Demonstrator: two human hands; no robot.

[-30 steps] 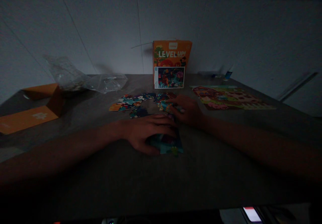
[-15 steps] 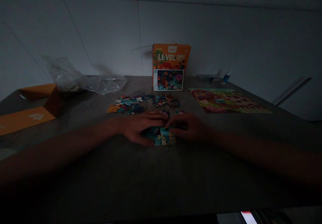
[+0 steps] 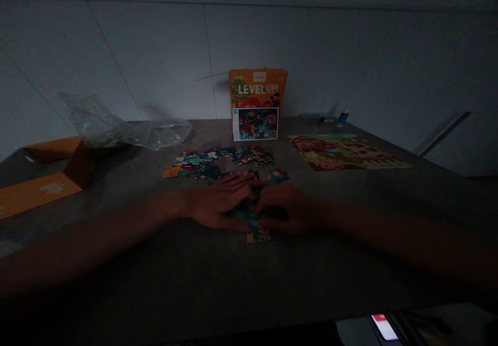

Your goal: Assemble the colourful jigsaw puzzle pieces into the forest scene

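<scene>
Left hand [image 3: 221,203] flat on puzzle pieces [image 3: 257,233], fingers stretched out, gripping nothing. Right hand [image 3: 290,208] touches them; its fingers too dark to tell.

joined puzzle pieces [image 3: 254,230] | colourful, flat on table | mostly covered

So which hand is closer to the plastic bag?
Left. The left hand rests nearer the camera and to the right of the plastic bag; the right hand is beyond the left one, even farther from the bag.

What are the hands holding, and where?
Left hand lies flat atop the puzzle pieces; right hand covers their right side, grip too dark to tell.
</scene>
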